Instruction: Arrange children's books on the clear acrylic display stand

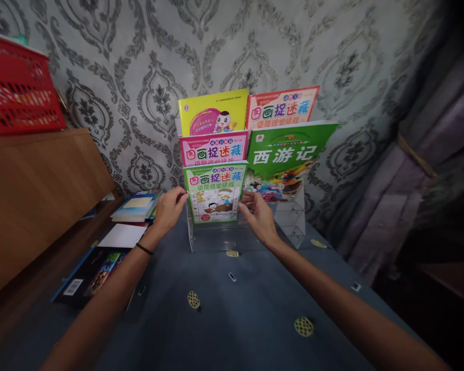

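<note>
Both hands are at a light green picture book [216,198] standing upright on the clear acrylic book rack [232,237]. My left hand [170,207] pinches its left edge with the fingers closed. At the right edge, the thumb and fingers of my right hand [258,215] close on the cover's side. Behind it stand a pink picture book [215,148] and, at the back, a yellow book [214,113]. On the rack's right side a larger green book [288,157] leans before a red-edged book [280,108].
Several books [135,206] and a dark book with a barcode [90,278] lie on the blue-grey cloth [239,319] at the left. A red basket [19,82] sits on a wooden cabinet [42,190]. Patterned wallpaper is behind, a curtain [406,170] at the right.
</note>
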Action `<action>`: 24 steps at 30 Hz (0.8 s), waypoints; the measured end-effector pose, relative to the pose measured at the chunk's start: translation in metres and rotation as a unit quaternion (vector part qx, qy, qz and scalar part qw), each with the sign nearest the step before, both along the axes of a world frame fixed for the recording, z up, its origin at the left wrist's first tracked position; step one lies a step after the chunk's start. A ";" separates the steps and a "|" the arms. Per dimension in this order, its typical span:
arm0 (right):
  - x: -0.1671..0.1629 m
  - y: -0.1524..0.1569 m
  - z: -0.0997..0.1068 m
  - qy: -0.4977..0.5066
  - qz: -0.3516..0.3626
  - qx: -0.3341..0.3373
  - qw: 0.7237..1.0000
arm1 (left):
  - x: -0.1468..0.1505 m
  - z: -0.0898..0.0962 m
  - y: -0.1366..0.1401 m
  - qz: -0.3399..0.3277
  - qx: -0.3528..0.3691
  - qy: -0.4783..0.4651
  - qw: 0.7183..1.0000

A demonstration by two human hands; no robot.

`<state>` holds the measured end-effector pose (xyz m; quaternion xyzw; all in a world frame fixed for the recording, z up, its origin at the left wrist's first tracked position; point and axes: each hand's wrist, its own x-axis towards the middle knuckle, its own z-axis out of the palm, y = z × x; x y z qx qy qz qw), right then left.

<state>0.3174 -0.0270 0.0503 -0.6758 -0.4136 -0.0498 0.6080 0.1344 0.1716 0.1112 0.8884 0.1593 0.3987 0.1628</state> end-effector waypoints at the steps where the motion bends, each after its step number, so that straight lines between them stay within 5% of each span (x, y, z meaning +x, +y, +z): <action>1: 0.003 0.000 0.000 0.000 -0.005 -0.002 1.000 | 0.000 0.000 0.000 0.006 0.007 0.003 1.000; 24: 0.008 0.002 0.010 -0.014 -0.027 -0.022 0.999 | 0.007 -0.004 0.001 0.027 -0.040 0.002 0.999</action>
